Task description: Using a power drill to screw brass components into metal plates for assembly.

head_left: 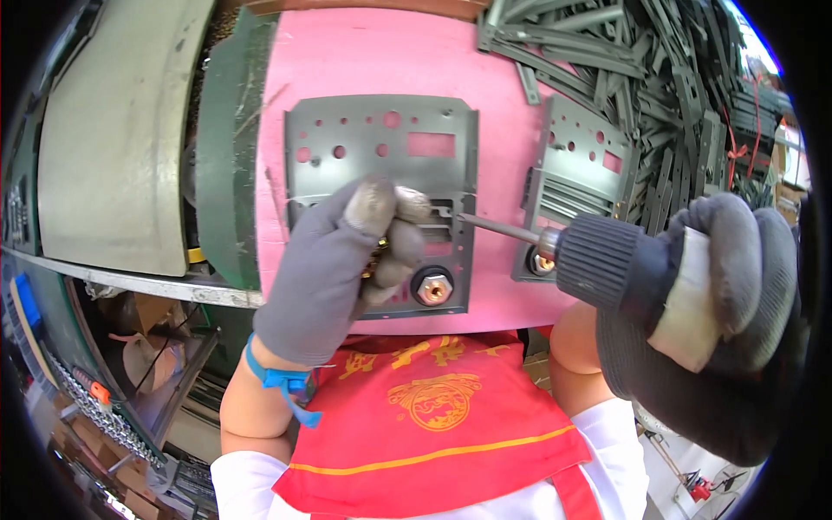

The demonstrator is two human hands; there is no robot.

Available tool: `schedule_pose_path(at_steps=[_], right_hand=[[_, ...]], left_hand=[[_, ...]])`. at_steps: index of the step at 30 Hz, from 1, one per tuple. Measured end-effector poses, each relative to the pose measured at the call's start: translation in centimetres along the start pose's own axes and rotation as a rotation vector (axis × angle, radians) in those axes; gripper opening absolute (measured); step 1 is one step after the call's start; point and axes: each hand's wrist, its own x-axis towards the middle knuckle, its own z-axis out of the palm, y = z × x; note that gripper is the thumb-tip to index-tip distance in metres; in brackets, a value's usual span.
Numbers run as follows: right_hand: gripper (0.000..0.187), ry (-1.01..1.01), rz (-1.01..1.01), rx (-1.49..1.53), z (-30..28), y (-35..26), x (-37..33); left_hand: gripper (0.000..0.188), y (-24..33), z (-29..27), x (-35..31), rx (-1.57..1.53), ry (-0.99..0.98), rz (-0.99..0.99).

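My left hand (pixel 347 251), in a grey glove with pale worn fingertips, is closed above a grey sheet-metal panel (pixel 364 173). Small brass-coloured parts (pixel 374 258) show between its curled fingers, too small to tell their kind. The thumb and forefinger tips are together; whether they pinch anything is hidden. The panel lies flat, with round holes, a rectangular cutout and slots. A round black fitting with a brass hex nut (pixel 433 288) sits at its near end. My gloved right hand (pixel 737 277) grips a power screwdriver (pixel 607 260), its long bit pointing left, the tip over the panel's right edge.
A pink sheet (pixel 347 52) covers the bench. A second similar panel (pixel 576 173) lies to the right. Many grey metal strips (pixel 607 52) are heaped at the back right. A pale metal plate (pixel 113 139) and a green edge piece (pixel 230 165) stand left.
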Motion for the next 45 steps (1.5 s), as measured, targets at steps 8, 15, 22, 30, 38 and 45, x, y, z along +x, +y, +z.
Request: schedule_pose_path(at_steps=[8,15,22,30,38,45], right_hand=[[0.013,0.006,0.156,0.058,4.5,5.0,0.0],[0.023,-0.244,0.028,-0.060,4.2,7.3,0.1],[0.023,-0.166,0.041,0.037,4.0,7.9,-0.5],[0.028,-0.198,0.128,-0.018,2.6,5.9,-0.4],[0.011,-0.375,0.270,-0.137,0.6,3.5,1.6],[0.015,-0.191,0.182,-0.086,-1.2,4.8,0.8]], left_hand=[[0.055,1.3,-0.1,0.9,-0.215,-0.132,-0.105],[0.054,1.8,-2.0,1.1,-0.280,-0.245,-0.110],[0.041,1.2,-1.2,1.4,-0.442,-0.285,-0.099],[0.044,0.1,-0.9,1.5,-0.432,-0.405,-0.147],[0.053,1.0,-0.8,-1.2,-0.047,-0.118,-0.201],[0.034,-5.2,-4.7,-4.5,1.701,-0.038,0.948]])
